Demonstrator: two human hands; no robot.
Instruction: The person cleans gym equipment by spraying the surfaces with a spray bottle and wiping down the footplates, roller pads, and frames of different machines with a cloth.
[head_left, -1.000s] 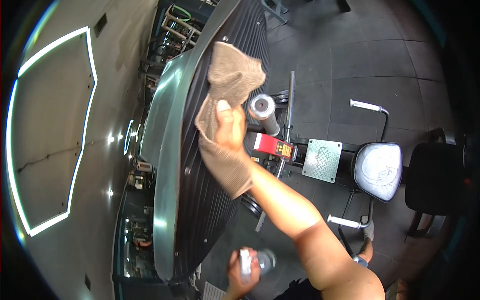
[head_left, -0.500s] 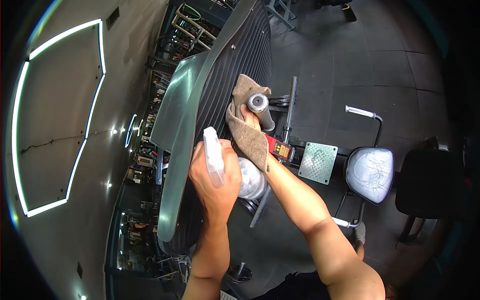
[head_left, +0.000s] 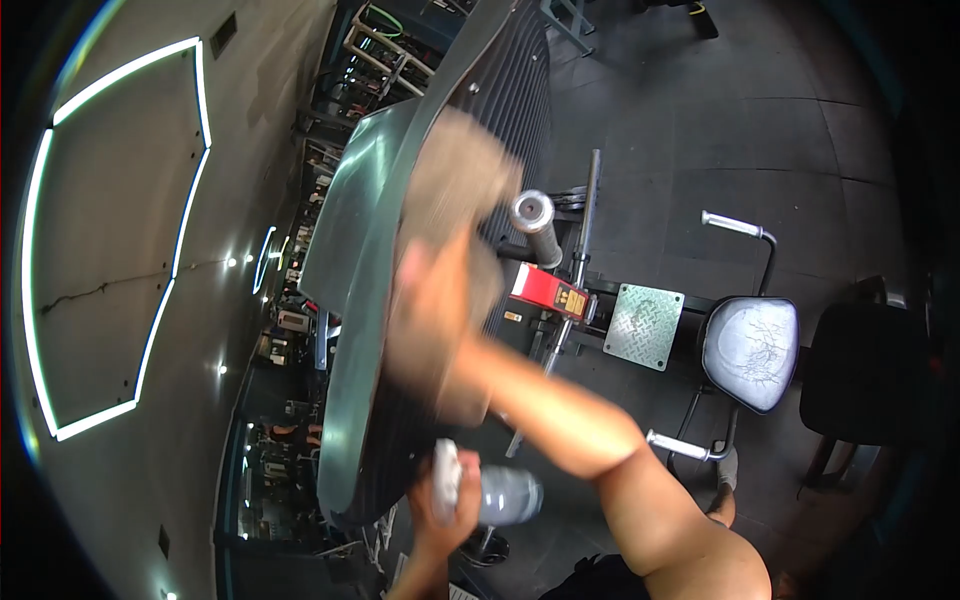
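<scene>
My right hand, smeared by motion, has a brown cloth under and around it, against the black ribbed plate of a gym machine. The cloth spreads above and below the hand. Lower down, my left hand is wrapped round a clear spray bottle with a white trigger head. The bottle lies tilted sideways, near the plate's lower end. To the right of the cloth, apart from it, a round metal post end sticks up.
A red bracket with a yellow label sits beside the post. Further right are a metal tread plate, a worn grey seat and white-gripped handles. Dark floor tiles lie beyond. A person's foot shows below the seat.
My right hand and the cloth have left the metal post and moved left onto the ribbed plate. My left hand has drawn the spray bottle down, away from the plate's middle.
</scene>
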